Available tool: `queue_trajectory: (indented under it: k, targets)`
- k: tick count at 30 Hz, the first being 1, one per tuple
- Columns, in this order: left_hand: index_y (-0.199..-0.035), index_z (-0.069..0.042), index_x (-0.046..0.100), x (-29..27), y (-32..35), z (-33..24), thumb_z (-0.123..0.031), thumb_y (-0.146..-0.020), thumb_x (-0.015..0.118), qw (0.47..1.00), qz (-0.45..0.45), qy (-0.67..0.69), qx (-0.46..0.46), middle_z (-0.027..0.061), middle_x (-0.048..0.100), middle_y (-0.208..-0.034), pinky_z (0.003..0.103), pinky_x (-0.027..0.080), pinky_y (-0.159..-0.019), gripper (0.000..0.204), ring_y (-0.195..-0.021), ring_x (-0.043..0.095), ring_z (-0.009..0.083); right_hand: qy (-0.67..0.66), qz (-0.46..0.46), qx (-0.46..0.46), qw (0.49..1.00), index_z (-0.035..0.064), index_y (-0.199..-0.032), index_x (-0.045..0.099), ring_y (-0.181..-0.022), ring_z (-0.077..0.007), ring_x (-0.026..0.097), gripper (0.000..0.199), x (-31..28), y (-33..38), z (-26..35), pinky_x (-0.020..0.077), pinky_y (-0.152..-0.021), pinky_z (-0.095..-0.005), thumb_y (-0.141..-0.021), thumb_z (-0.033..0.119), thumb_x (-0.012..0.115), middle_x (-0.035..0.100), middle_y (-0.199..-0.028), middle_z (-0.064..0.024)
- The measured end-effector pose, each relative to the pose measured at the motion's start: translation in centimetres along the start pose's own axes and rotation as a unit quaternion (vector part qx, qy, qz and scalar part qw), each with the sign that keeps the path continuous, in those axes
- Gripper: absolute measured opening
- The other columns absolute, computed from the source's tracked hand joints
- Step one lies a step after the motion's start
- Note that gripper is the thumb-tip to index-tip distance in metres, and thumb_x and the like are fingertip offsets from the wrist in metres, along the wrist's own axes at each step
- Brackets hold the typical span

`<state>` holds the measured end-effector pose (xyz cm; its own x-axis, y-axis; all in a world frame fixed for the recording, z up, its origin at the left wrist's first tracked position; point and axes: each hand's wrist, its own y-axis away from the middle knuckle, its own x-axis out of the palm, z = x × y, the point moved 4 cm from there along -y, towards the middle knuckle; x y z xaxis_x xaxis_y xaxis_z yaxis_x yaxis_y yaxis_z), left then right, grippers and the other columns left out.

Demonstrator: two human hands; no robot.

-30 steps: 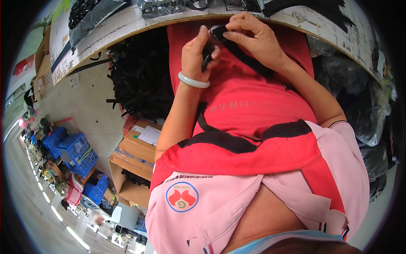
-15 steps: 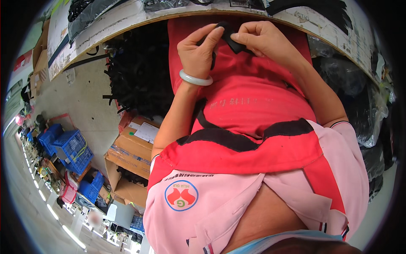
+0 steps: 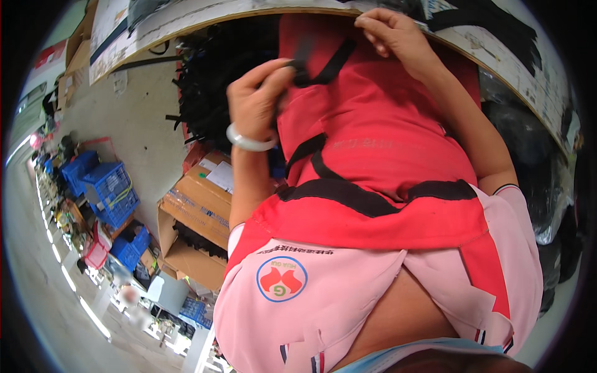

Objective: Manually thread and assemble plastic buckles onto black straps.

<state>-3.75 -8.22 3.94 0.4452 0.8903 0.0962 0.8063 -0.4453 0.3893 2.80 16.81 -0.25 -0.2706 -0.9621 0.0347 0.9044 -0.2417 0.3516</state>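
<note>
My left hand (image 3: 258, 102), with a pale bangle at its wrist, is closed on a black webbing strap (image 3: 336, 62). The strap bends away from my fingertips and hangs over the red apron (image 3: 373, 118); its gripped end is blurred, so any fitting there cannot be made out. Up by the edge of the table, my right hand (image 3: 398, 40) has loosely curved fingers that stand apart, and no item shows in them. A gap separates it from the strap's free end.
The white-topped table (image 3: 205, 17) curves across the upper side, with black fabric (image 3: 491, 28) on it. A heap of black straps (image 3: 214, 93) lies left of my lap. An opened cardboard box (image 3: 196, 205) and blue crates (image 3: 112, 193) stand further left; plastic-wrapped bundles (image 3: 522, 137) are at right.
Both hands were together on the black piece near the table edge. My left hand has moved left and down with the strap; my right hand has let go and moved up and right.
</note>
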Motion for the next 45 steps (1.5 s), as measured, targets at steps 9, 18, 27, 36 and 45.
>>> queue_trajectory:
  k: [9, 18, 27, 36, 45]
  targets:
    - [-0.106, -0.003, 0.067, -10.4, 2.2, 1.7, -0.013, -0.091, 0.062, 0.959, -0.265, -0.011, 0.106, 0.0088, 0.071, -0.088, 0.015, 0.034, -0.041, 0.018, -0.047, 0.049, 0.0027, 0.102, 0.165, 0.019, 0.981, 0.0035, -0.095, 0.063, -0.056, -0.0053, 0.051, 0.024, 5.8, 2.2, 0.9, 0.0412, -0.05, -0.0202, -0.091, 0.026, 0.058, 0.055, -0.067, 0.0013]
    - [-0.117, 0.002, 0.058, 5.5, -2.2, 3.2, -0.032, -0.097, 0.052, 0.981, 0.046, 0.19, 0.006, 0.0149, 0.066, -0.106, 0.019, 0.042, -0.045, 0.04, -0.058, 0.058, 0.0111, -0.005, 0.153, 0.1, 0.983, 0.0057, -0.104, 0.065, -0.057, -0.004, 0.053, 0.025, 4.6, 2.4, -0.5, 0.0414, -0.049, -0.0183, -0.091, 0.026, 0.063, 0.059, -0.069, 0.0027]
    - [-0.109, -0.005, 0.056, 9.1, -2.4, 6.1, -0.02, -0.094, 0.058, 0.926, 0.156, 0.31, -0.149, 0.0029, 0.06, -0.088, 0.017, 0.038, -0.043, 0.022, -0.064, 0.052, 0.0077, -0.119, 0.065, -0.032, 0.99, 0.0003, -0.103, 0.062, -0.063, -0.004, 0.053, 0.017, 3.0, 3.5, -0.2, 0.0442, -0.056, -0.0198, -0.092, 0.014, 0.059, 0.061, -0.075, 0.0]
    - [-0.096, -0.004, 0.058, 10.2, -3.3, 6.1, -0.02, -0.091, 0.062, 0.846, 0.102, 0.4, -0.336, 0.0085, 0.063, -0.093, 0.026, 0.049, -0.05, 0.018, -0.07, 0.058, 0.0168, 0.616, -0.215, -0.318, 0.688, 0.0182, -0.114, 0.062, -0.106, -0.0232, 0.051, 0.036, -11.5, 5.4, 7.0, 0.0394, -0.089, -0.0393, -0.08, 0.007, 0.061, 0.059, -0.111, -0.0047]
    - [-0.092, -0.001, 0.063, 11.4, -2.5, 5.5, -0.019, -0.09, 0.064, 0.953, 0.192, 0.161, -0.171, 0.007, 0.064, -0.079, 0.02, 0.037, -0.041, 0.018, -0.054, 0.053, 0.0096, 0.547, -0.274, -0.465, 0.64, 0.0082, -0.093, 0.063, -0.093, -0.0283, 0.059, 0.014, -14.5, 4.0, 10.0, 0.0435, -0.083, -0.0401, -0.079, 0.009, 0.067, 0.064, -0.094, -0.0077]
